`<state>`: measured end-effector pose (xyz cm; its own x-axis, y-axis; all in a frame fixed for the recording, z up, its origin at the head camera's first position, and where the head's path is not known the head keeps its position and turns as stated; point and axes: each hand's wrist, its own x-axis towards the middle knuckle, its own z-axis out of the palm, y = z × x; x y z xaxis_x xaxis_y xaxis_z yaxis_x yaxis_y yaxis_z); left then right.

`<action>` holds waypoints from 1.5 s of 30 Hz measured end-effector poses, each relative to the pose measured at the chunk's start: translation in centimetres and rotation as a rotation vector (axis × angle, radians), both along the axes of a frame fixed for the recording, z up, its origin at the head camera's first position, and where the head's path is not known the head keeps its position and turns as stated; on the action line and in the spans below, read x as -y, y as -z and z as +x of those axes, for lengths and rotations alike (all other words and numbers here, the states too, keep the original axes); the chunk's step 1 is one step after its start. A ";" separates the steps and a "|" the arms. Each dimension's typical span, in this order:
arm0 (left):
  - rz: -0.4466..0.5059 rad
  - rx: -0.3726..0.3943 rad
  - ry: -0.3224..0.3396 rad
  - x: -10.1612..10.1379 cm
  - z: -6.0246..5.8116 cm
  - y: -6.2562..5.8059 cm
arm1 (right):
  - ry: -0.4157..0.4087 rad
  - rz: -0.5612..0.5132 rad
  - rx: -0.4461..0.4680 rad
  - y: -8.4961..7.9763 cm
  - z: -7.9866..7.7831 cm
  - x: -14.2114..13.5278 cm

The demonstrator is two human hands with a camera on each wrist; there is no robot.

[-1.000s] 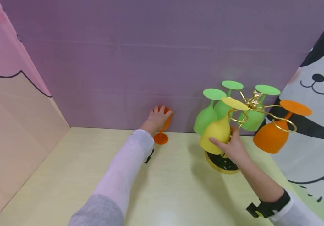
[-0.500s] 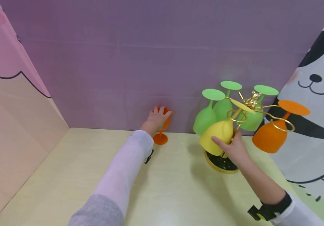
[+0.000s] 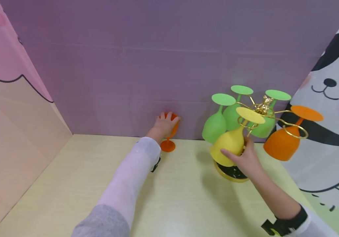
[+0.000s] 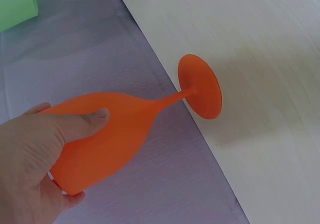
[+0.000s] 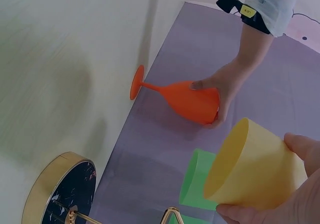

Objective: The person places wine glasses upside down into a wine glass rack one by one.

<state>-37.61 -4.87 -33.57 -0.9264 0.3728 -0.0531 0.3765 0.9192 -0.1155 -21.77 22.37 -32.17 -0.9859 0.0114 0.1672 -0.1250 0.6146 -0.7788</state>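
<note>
My left hand (image 3: 164, 125) grips the bowl of an orange plastic wine glass (image 4: 117, 139), which stands upright with its foot close to the purple wall. The left wrist view shows the thumb along the bowl's side. At the right, my right hand (image 3: 245, 156) holds a yellow wine glass (image 3: 227, 146) by its bowl, mouth down and tilted. Its stem overlaps a loop of the gold glass rack (image 3: 264, 105), and the foot lies above that loop. In the right wrist view, thumb and fingers are on opposite sides of the yellow bowl (image 5: 260, 174).
Three green wine glasses (image 3: 215, 126) hang upside down on the rack's far side. Another orange wine glass (image 3: 282, 144) hangs from its right loop. The rack's round base (image 3: 231, 179) has a gold rim and dark top. Printed panels flank the pale table (image 3: 98, 171).
The right hand has lowered the yellow glass slightly and shifted its foot to the right; the foot tipped steeply midway and now lies flatter. The left hand and its orange glass stay put.
</note>
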 end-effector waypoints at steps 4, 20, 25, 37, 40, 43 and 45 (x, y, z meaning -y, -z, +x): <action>-0.020 -0.015 0.005 0.0 0.1 -0.1 | -0.008 0.013 -0.006 0.1 0.2 0.0; -0.003 -0.020 0.029 0.3 -0.3 0.1 | -0.024 -0.006 -0.057 0.9 0.8 0.4; 0.009 -0.019 0.044 0.4 0.0 -0.5 | -0.029 -0.004 -0.083 1.2 0.8 0.4; -0.003 0.017 0.033 0.4 0.4 -2.0 | -0.024 0.006 -0.085 1.2 0.8 0.2; -0.010 0.033 0.031 0.4 0.4 -2.3 | -0.021 0.009 -0.090 1.1 0.9 0.2; -0.011 0.045 0.031 0.4 0.4 -2.5 | -0.030 -0.006 -0.107 1.0 1.0 0.3; -0.009 0.047 0.028 0.4 0.4 -2.5 | -0.043 -0.021 -0.123 0.9 1.0 0.3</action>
<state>-37.20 -5.25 -31.04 -0.9120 0.3979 -0.1000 0.4073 0.9072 -0.1056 -20.74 22.07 -33.03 -0.9577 -0.0258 0.2868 -0.2461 0.5901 -0.7689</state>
